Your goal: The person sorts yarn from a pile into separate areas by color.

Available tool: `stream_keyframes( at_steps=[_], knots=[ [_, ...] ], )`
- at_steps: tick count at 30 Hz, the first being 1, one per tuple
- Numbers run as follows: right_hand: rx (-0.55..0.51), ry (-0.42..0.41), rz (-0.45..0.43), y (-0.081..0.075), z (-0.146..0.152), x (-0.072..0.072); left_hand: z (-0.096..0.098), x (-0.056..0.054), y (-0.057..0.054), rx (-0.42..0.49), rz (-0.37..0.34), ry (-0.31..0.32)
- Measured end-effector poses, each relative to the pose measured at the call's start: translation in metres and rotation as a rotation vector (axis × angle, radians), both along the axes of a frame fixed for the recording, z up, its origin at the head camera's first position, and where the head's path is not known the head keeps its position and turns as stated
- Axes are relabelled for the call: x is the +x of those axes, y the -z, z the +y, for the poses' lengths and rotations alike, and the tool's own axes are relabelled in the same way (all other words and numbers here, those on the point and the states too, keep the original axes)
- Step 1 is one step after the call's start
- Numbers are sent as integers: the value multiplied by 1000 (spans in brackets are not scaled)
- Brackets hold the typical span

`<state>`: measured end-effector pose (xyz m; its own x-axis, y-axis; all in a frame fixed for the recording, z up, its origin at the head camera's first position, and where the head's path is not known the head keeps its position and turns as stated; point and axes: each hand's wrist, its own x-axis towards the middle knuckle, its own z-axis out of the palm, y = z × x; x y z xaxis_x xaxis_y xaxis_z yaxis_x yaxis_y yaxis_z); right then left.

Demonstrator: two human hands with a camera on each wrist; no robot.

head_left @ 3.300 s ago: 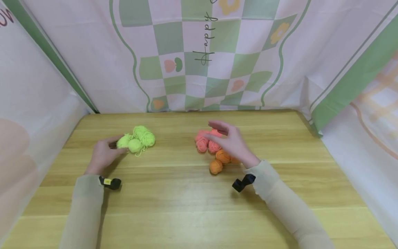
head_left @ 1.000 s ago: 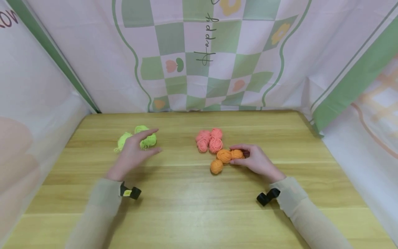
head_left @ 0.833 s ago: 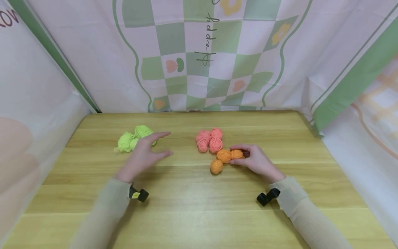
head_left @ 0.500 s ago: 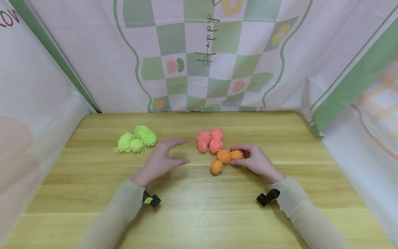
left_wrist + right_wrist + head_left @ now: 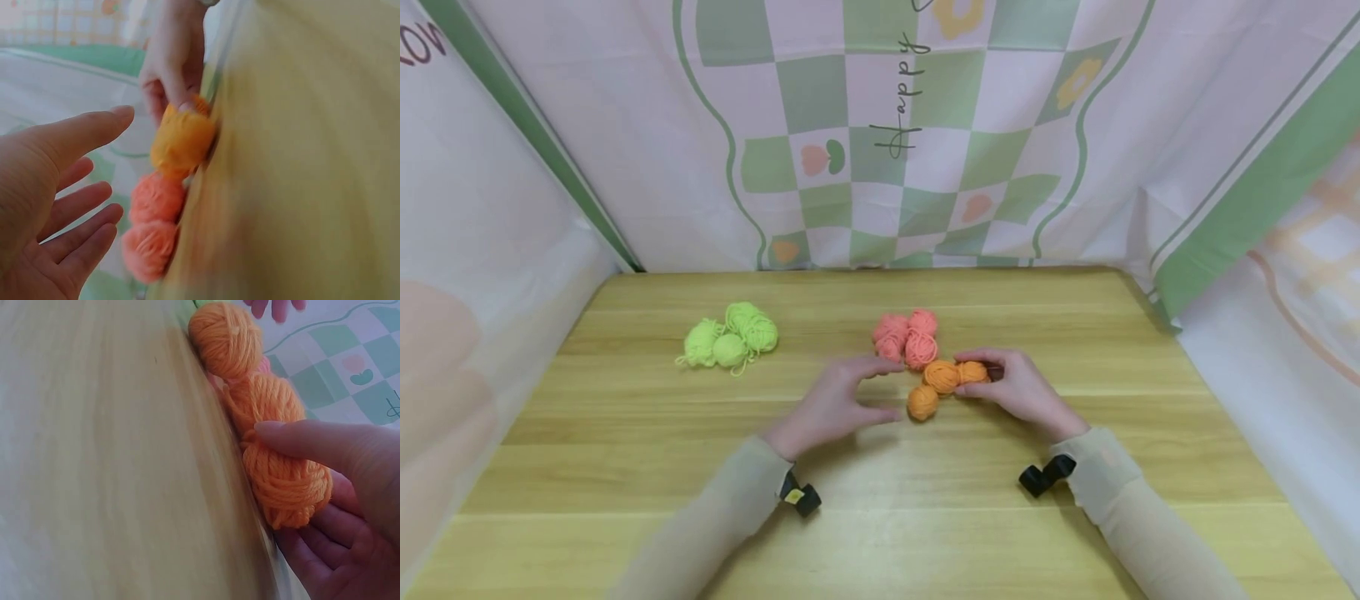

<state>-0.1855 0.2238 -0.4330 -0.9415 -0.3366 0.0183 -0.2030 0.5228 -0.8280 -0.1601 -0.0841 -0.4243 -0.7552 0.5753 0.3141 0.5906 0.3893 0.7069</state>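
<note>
My right hand (image 5: 1018, 390) holds a bow-shaped skein of orange yarn (image 5: 942, 377) on the table, thumb on its near side and fingers behind it. In the right wrist view the thumb presses the waist of that orange skein (image 5: 284, 469). A small orange yarn ball (image 5: 922, 402) sits just left of it. My left hand (image 5: 835, 406) is spread, thumb and fingers apart, just left of the orange ball and touching nothing that I can see. Behind lie two pink yarn skeins (image 5: 921, 340), close to the orange skein.
Several lime-green yarn pieces (image 5: 730, 350) lie grouped at the left of the wooden table (image 5: 880, 517). A patterned cloth curtain (image 5: 880, 200) hangs along the table's back edge, with more cloth at both sides.
My left hand has left the lime-green yarn and moved right, towards the orange ball. Earlier my right hand went from above the pink yarn to the orange skein, and has stayed there since.
</note>
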Motion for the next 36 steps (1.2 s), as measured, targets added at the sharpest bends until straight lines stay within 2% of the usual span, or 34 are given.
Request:
stream_keyframes(
  at_steps=[8,14,20,27,36],
  knots=[
    [-4,2,5,2,1,-1,21,-1,7,-14,-21,77],
    [9,4,12,2,2,-2,30,-1,8,-53,-53,75],
    [-25,17,14,3,4,0,36,-3,12,-87,-51,75],
    [-24,41,16,4,11,-1,40,-5,10,-137,-59,71],
    [-5,93,36,-5,26,-1,43,-8,11,-173,-71,66]
  ],
)
